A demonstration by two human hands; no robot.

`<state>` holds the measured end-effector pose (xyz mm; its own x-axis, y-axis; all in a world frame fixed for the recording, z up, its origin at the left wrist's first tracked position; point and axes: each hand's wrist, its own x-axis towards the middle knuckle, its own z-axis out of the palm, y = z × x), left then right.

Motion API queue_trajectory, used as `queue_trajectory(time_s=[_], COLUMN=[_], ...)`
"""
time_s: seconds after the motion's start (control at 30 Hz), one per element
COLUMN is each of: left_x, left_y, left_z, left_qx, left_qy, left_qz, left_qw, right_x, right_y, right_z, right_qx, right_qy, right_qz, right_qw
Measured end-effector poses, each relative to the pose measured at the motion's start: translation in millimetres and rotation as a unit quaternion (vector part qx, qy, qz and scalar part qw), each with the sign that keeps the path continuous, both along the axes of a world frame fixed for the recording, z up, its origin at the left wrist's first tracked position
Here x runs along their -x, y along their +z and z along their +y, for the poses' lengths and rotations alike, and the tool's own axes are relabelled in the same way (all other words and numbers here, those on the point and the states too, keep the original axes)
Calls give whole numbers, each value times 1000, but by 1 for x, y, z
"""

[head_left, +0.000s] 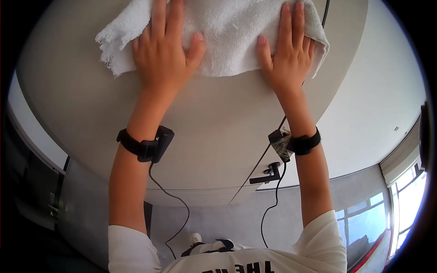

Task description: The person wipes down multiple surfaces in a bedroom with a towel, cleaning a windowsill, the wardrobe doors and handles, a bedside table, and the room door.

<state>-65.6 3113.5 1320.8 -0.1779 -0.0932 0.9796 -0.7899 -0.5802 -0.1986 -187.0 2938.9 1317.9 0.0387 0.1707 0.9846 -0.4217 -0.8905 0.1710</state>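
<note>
A white terry towel (223, 41) lies spread against a beige door (214, 123) at the top of the view, its left edge frayed and bunched. My left hand (164, 57) presses flat on the towel's left part, fingers stretched and thumb apart. On the right part rests my right hand (287, 59), also flat with its thumb spread. Neither hand is closed around the cloth. The fingertips of my left hand reach the frame's top edge. Each wrist carries a black strap with a small device and a cable.
A black lever handle (266, 175) sits on the door below my right wrist. The door's edge seam runs beside it, next to a white wall (364, 118). Grey shiny floor (182, 218) lies below, with a bright window (405, 200) at the right.
</note>
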Motion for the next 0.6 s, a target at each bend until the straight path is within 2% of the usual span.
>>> queue_trajectory(time_s=[0.07,0.17,0.2,0.27,0.37,0.6], left_x=[-2,-21,-26,-28,-25,-10], left_y=[-3,-19,-21,-23,-31,-40], left_z=[0,-16,-18,-20,-17,-23], left_qx=[-12,-3,8,11,-7,-30], left_qy=[-17,-45,-23,-41,-62,-65], left_qz=[30,46,-6,-8,37,122], left_qw=[999,998,1000,999,997,990], right_x=[1,-23,-25,-25,-26,-19], right_y=[0,-3,-5,-9,-14,-31], right_z=[5,-22,-21,-17,-17,-14], right_qx=[-44,51,41,19,57,-20], right_qy=[-27,7,21,48,29,48], right_qz=[35,-25,-19,-6,-28,25], right_qw=[998,998,999,999,998,998])
